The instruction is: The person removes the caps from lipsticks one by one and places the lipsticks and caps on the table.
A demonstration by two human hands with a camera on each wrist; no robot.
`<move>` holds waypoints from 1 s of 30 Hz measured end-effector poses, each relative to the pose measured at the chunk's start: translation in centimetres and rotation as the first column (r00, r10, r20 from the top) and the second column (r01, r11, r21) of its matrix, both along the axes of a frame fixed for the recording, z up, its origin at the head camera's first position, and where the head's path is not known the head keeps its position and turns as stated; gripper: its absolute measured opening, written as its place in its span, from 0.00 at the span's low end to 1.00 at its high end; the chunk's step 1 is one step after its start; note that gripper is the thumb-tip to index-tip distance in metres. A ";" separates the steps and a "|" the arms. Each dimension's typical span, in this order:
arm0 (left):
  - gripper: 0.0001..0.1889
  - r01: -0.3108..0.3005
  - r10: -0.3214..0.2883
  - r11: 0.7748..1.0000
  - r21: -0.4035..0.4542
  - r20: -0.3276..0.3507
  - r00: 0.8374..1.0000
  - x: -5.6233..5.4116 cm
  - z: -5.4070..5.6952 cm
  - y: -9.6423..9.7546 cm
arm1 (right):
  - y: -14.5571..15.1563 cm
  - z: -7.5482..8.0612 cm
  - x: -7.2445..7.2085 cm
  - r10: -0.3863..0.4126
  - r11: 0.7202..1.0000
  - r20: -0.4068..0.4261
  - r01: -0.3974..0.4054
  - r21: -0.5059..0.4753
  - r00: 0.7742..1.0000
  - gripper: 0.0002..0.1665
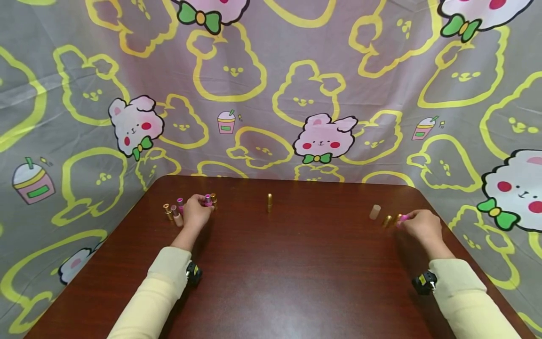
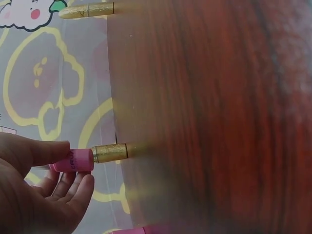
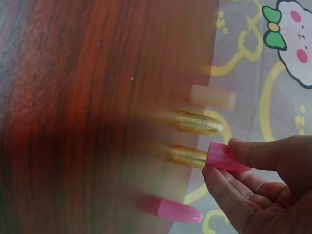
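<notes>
My left hand (image 1: 197,212) is at the far left of the table, pinching a pink lipstick base (image 2: 75,160) with dark lettering between thumb and fingers. Close by stands an uncapped gold lipstick base (image 2: 111,152). At the far right, my right hand (image 1: 423,226) holds a pink lipstick cap (image 3: 222,156) by thumb and fingertips. Two gold caps (image 3: 199,123) stand near it, one partly behind the held cap. Another pink cap (image 3: 179,210) appears below them in the right wrist view, hidden by the hand in the head view.
One closed gold lipstick (image 1: 269,202) stands upright at the back middle. Left of my left hand are a gold base (image 1: 168,212), a beige base (image 1: 178,218) and a magenta base (image 1: 180,204). A beige cap (image 1: 375,212) stands at right on the brown table (image 1: 288,273).
</notes>
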State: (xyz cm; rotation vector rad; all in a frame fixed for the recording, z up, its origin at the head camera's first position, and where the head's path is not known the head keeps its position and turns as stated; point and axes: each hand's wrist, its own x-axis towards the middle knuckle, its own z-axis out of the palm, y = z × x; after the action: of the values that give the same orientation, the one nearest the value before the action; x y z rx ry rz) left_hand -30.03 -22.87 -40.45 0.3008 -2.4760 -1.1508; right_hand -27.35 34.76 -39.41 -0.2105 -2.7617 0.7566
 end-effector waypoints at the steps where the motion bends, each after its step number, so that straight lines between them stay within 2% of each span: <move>1: 0.17 -0.001 0.001 1.000 -0.002 0.005 1.000 0.0 0.0 0.0 | 0.0 0.4 0.0 0.008 1.000 0.044 -0.009 0.014 0.999 0.16; 4: 0.17 -0.002 0.003 1.000 -0.014 0.018 1.000 0.0 -0.1 0.2 | 0.1 0.9 -0.1 0.036 0.998 0.116 -0.042 0.051 0.993 0.15; 9: 0.17 -0.015 0.016 0.999 -0.031 0.034 0.999 -0.2 -0.4 0.2 | 0.3 0.5 -0.2 0.051 0.996 0.131 -0.061 0.072 0.990 0.14; 18: 0.16 -0.031 0.035 0.999 -0.037 0.096 0.995 -0.7 -0.9 -0.1 | 0.6 -0.2 -0.3 0.072 0.995 0.187 -0.082 0.052 0.980 0.13; 30: 0.18 -0.026 0.027 1.000 -0.010 0.127 0.992 -1.1 -1.2 -0.7 | 0.5 -0.7 -0.3 0.076 0.994 0.183 -0.089 0.065 0.980 0.13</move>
State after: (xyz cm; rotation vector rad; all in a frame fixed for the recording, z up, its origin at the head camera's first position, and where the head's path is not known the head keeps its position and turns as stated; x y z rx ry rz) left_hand -31.15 -23.58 -41.64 0.4152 -2.5780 -1.1431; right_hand -27.62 35.22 -40.13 -0.1574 -2.9800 0.6858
